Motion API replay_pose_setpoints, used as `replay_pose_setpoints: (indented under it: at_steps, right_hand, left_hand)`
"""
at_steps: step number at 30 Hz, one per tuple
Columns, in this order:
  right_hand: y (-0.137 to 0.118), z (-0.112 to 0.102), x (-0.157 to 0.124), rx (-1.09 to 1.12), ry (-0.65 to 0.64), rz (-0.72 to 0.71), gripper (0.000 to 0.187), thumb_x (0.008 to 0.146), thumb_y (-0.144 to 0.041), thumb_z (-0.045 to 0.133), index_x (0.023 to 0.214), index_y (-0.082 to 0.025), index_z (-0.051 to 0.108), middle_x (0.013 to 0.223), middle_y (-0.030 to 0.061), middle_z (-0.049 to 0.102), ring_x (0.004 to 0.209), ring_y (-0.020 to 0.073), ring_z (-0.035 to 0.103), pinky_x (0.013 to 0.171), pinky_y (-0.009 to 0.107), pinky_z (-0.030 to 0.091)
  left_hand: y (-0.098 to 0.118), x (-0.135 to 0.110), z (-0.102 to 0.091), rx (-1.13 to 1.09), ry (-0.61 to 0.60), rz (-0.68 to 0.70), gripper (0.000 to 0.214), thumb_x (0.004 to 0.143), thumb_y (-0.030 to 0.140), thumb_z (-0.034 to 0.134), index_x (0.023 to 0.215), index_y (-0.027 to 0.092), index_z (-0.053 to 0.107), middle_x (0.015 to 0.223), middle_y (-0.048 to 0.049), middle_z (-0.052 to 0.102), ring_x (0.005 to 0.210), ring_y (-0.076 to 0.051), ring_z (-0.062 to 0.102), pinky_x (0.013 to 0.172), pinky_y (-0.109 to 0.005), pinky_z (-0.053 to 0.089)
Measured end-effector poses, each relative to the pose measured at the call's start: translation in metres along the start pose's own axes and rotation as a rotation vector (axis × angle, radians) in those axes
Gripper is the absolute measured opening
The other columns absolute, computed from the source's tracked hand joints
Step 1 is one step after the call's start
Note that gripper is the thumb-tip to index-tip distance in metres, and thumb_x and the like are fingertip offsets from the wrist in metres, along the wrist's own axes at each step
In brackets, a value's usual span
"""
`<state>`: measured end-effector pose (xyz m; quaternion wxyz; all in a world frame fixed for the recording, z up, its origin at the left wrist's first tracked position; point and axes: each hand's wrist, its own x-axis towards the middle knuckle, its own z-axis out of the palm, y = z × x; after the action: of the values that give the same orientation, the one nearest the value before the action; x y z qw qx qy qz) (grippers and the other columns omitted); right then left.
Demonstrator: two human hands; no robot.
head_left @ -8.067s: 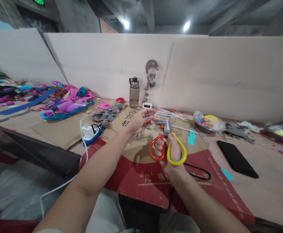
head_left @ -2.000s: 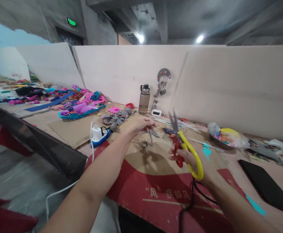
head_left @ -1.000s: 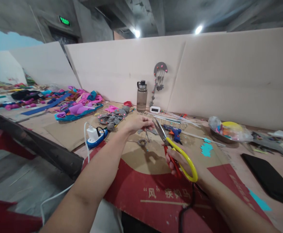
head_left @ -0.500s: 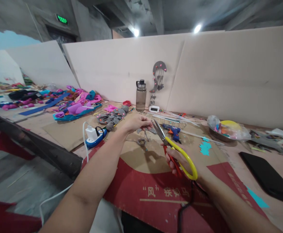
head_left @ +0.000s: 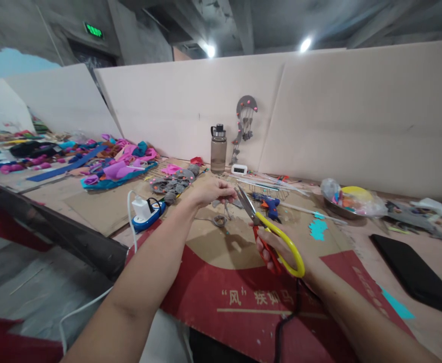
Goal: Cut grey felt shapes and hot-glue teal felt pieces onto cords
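Note:
In my right hand (head_left: 272, 247) is a pair of scissors (head_left: 248, 205) with one yellow and one red handle loop. Its blades point up and to the left, with the tips close to the fingertips of my left hand (head_left: 217, 190). My left thumb and fingers are pinched together; whatever they hold is too small to make out. Below that hand, grey felt scraps and a small coil of grey cord (head_left: 220, 220) lie on a red and brown cardboard sheet (head_left: 239, 282).
Behind the scissors lies a blue glue gun (head_left: 271, 206). A water bottle (head_left: 218, 151) stands by the white partition. Left are a power strip (head_left: 149, 217) and grey felt pieces (head_left: 173, 181); right are a bowl (head_left: 342, 209) and a black phone (head_left: 413, 272).
The camera view has shifted slightly, so the scene sits a little further left. Both hands and the scissors keep nearly the same pose.

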<state>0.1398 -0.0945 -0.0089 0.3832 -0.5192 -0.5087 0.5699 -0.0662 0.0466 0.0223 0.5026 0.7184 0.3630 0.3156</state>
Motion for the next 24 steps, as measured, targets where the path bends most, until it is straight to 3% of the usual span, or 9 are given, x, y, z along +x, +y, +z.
replay_pose_setpoints:
  at_steps: [6, 24]
  right_hand:
    - [-0.0013, 0.0025, -0.0001, -0.031, 0.026, 0.001, 0.055, 0.072, -0.052, 0.064, 0.117, -0.020, 0.055, 0.058, -0.0077, 0.052, 0.039, 0.0069, 0.046, 0.034, 0.018, 0.041]
    - [-0.0024, 0.0049, -0.0037, -0.076, 0.023, -0.074, 0.058, 0.072, -0.057, 0.062, 0.115, -0.018, 0.055, 0.054, -0.0085, 0.050, 0.034, 0.0066, 0.043, 0.030, 0.017, 0.037]
  left_hand:
    - [-0.0013, 0.0012, -0.0015, -0.087, -0.035, 0.000, 0.024, 0.074, 0.035, 0.071, 0.073, 0.010, 0.071, 0.068, -0.0038, 0.068, 0.052, -0.006, 0.050, 0.051, -0.017, 0.039]
    - [0.0038, -0.0023, -0.0002, -0.072, -0.056, 0.037, 0.029, 0.069, 0.038, 0.071, 0.064, 0.012, 0.061, 0.061, 0.0008, 0.057, 0.049, -0.005, 0.042, 0.048, -0.019, 0.030]
